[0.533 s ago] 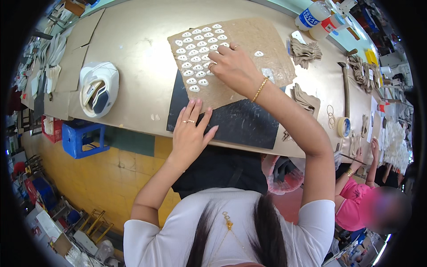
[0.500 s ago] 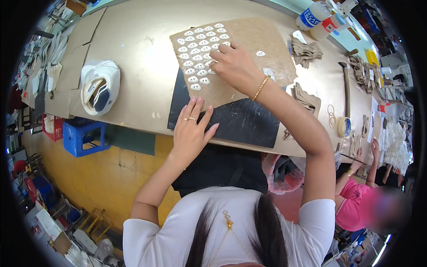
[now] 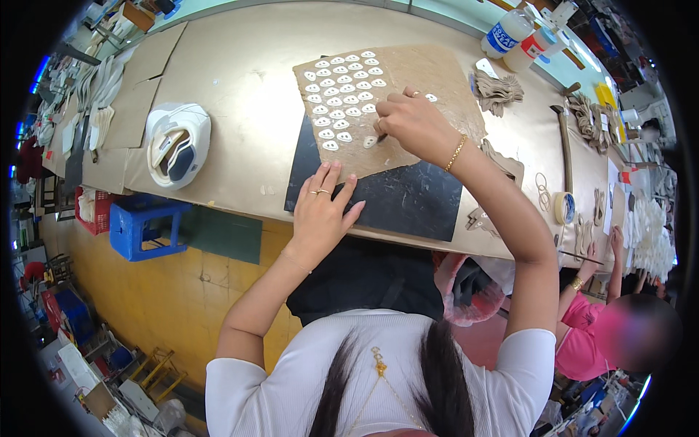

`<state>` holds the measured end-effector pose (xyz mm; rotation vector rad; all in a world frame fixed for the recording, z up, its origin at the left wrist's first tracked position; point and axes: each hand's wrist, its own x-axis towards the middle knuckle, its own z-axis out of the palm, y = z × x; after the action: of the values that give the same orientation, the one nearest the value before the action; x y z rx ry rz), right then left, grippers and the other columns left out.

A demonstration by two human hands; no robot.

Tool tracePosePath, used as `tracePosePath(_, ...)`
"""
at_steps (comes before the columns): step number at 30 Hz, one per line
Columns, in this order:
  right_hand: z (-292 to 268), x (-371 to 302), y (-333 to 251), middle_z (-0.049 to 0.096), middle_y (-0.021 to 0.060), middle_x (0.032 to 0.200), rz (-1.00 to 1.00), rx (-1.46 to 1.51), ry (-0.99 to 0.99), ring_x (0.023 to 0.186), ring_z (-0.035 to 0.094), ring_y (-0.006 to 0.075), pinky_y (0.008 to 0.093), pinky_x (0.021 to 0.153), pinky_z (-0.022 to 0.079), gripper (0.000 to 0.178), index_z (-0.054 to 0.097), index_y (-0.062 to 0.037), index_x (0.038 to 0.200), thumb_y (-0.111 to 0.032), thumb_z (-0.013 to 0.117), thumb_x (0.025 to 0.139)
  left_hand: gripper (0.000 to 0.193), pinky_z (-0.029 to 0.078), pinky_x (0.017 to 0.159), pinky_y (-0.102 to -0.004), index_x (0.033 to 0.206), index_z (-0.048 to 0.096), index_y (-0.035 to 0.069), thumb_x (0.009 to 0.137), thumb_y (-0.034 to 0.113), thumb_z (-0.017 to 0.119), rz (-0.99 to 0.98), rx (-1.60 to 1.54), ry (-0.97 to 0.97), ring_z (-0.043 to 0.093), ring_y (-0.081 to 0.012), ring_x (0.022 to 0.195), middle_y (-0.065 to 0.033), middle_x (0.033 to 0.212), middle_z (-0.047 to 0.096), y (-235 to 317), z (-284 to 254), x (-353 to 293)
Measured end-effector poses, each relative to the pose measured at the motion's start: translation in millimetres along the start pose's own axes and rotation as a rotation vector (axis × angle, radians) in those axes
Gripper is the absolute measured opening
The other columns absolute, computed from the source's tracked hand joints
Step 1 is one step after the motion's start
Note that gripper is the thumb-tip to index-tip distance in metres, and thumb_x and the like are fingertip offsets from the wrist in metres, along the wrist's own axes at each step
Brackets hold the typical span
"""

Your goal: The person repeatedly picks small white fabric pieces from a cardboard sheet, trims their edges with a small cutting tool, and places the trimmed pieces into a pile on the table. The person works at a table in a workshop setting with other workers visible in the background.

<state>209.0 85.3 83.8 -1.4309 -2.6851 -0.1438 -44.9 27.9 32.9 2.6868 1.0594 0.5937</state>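
On the worktop (image 3: 240,65): sheet (image 3: 429,69) with white pieces (image 3: 336,114)

Left hand (image 3: 320,210): palm down, fingers spread, nothing seen in its grasp; fingertips on the sheet's near edge, thumb over the mat (image 3: 408,204).

Right hand (image 3: 416,125): above the sheet, fingers bent and drawn together. A small dark tip (image 3: 381,138) shows below them; whether it is gripped cannot be told.

Sheet: brown, beyond the left hand and beneath the right, partly over the black mat.

Pieces: small, rounded, each with dark marks; slanting rows left of the right hand. One lone piece (image 3: 369,142) lies just beside the dark tip; another (image 3: 431,97) just beyond the right hand.

Left of the left hand: white cap-like item (image 3: 200,135) on the worktop, blue stool (image 3: 138,237) below its edge, red basket (image 3: 102,215) farther out.

Right of the right hand: beige bundle (image 3: 499,91); folded beige stack (image 3: 502,164); rubber bands (image 3: 541,193); tape roll (image 3: 564,208); long-handled tool (image 3: 567,149). Two bottles (image 3: 507,34) stand farther off.

Well right of both hands: co-worker in pink (image 3: 580,342), at the worktop.
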Motion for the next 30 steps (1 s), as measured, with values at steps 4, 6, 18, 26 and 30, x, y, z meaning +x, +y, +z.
tracePosePath(4,-6.0,-18.3,-6.9,0.063,-0.0006,0.084,0.015,0.013,-0.023,0.089,0.064,0.0179,0.0367,0.086,0.047,0.008,0.074,-0.0157,0.078,-0.015,0.067,0.08,0.047,0.041,0.106,-0.0478,0.125,0.067,0.008,0.085,0.031,0.077,-0.002,0.002,0.007,0.049,-0.0355,0.132,-0.0198,0.141,0.053,-3.4,3.3,-3.4)
tracePosePath(6,-9.2,-21.4,-6.9,0.062,0.0,0.084,0.055,0.046,0.04,0.089,0.064,0.0183,0.0369,0.085,0.047,0.008,0.075,-0.0159,0.08,-0.015,0.068,0.079,0.047,0.039,0.107,-0.0481,0.125,0.067,0.009,0.085,0.031,0.076,0.0,-0.002,0.028,0.048,-0.0348,0.133,-0.0201,0.141,0.052,-5.2,6.9,-4.4)
tracePosePath(18,-6.9,-9.8,-17.5,0.064,0.004,0.088,0.214,0.11,0.06,0.086,0.065,0.0238,0.0377,0.078,0.051,0.019,0.079,-0.0131,0.095,-0.01,0.069,0.079,0.05,0.039,0.105,-0.0471,0.125,0.066,0.011,0.08,0.031,0.077,0.005,-0.007,0.144,0.048,-0.0323,0.131,-0.0152,0.133,0.05,-8.3,20.7,-9.2)
tracePosePath(26,-19.0,-2.6,-29.3,0.068,0.0087,0.092,0.425,0.187,-0.191,0.083,0.07,0.0311,0.0413,0.07,0.055,0.014,0.078,-0.009,0.093,-0.014,0.074,0.08,0.049,0.039,0.105,-0.0473,0.125,0.067,0.012,0.08,0.03,0.075,-0.004,-0.01,0.153,0.048,-0.0315,0.132,-0.0136,0.134,0.051,-6.2,22.0,-9.1)
tracePosePath(30,-14.4,0.8,-29.8,0.069,0.0149,0.086,0.407,0.185,-0.097,0.079,0.072,0.0343,0.0427,0.065,0.057,0.008,0.072,-0.0024,0.078,-0.009,0.068,0.08,0.048,0.039,0.105,-0.0471,0.124,0.067,0.012,0.08,0.03,0.075,-0.004,-0.021,0.157,0.048,-0.0315,0.132,-0.0133,0.134,0.051,-6.9,21.9,-8.7)
